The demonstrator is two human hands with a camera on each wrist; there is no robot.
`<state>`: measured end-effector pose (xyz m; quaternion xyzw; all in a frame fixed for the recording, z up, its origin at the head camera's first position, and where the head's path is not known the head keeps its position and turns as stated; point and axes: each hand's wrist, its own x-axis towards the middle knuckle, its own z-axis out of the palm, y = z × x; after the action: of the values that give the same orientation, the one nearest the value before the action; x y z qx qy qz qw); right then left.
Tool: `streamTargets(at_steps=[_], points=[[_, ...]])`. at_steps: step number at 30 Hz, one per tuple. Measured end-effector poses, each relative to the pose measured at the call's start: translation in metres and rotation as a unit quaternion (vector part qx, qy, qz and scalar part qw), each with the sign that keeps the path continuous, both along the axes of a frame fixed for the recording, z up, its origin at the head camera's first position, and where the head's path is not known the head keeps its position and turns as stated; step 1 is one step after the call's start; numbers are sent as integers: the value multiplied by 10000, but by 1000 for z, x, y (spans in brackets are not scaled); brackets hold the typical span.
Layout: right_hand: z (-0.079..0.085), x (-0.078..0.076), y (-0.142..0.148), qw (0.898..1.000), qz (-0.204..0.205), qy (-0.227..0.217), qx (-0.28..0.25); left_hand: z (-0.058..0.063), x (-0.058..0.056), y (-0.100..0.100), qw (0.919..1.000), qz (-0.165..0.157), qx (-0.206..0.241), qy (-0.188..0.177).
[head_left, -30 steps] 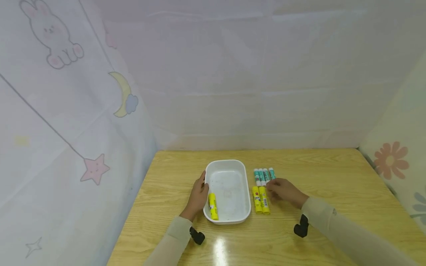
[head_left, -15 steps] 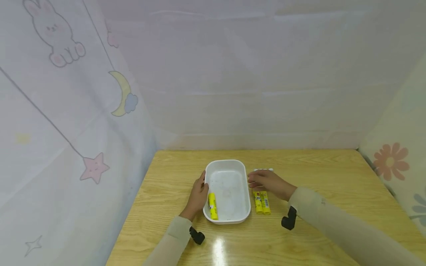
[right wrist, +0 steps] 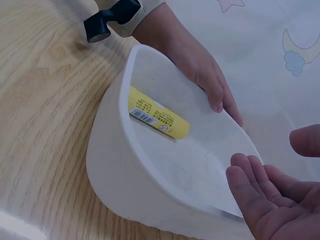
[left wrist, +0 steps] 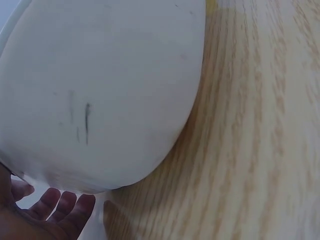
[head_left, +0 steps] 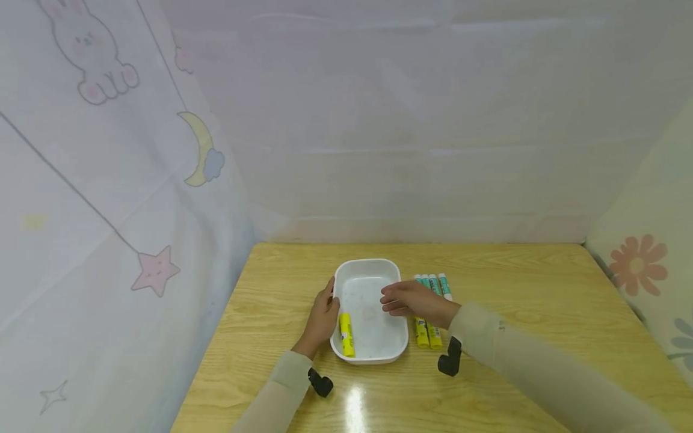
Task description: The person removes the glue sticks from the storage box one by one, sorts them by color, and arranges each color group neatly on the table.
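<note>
A white plastic tray [head_left: 370, 352] stands on the wooden table, with one yellow glue stick [head_left: 347, 335] lying inside along its left wall. My left hand [head_left: 322, 322] holds the tray's left side, the thumb at the rim and the fingers outside; the left wrist view has those fingers [left wrist: 60, 210] against the outer wall. Above the tray's right part hovers my right hand [head_left: 417, 300], thumb and fingers apart, nothing between them in the right wrist view. Partly hidden beneath it, right of the tray, lie two yellow glue sticks [head_left: 428, 337] and several smaller teal-and-white sticks [head_left: 444, 285].
The wooden table [head_left: 520, 276] reaches back to a pale cloth backdrop [head_left: 411, 150]. Printed cloth [head_left: 97, 252] hangs along the left side, and more hangs at the right. A black wrist camera [head_left: 449, 358] sits on the right sleeve, another on the left.
My right hand has moved left from beside the glue sticks, across the tray's right rim, to above its inside. The left hand and the yellow glue stick in the tray stay in place.
</note>
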<state>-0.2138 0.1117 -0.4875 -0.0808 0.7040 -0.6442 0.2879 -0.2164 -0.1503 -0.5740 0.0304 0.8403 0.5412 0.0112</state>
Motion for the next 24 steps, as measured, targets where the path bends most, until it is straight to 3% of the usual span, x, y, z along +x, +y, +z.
streamTargets(at_steps=[10, 24], points=[[-14, -3, -28, 9976, -150, -661, -140, 1, 0, -3, 10000, 12, 1, 97], [-35, 11, -58, 9945, -115, -1017, -209, -3, -2, -4, 9997, -67, -73, 202]])
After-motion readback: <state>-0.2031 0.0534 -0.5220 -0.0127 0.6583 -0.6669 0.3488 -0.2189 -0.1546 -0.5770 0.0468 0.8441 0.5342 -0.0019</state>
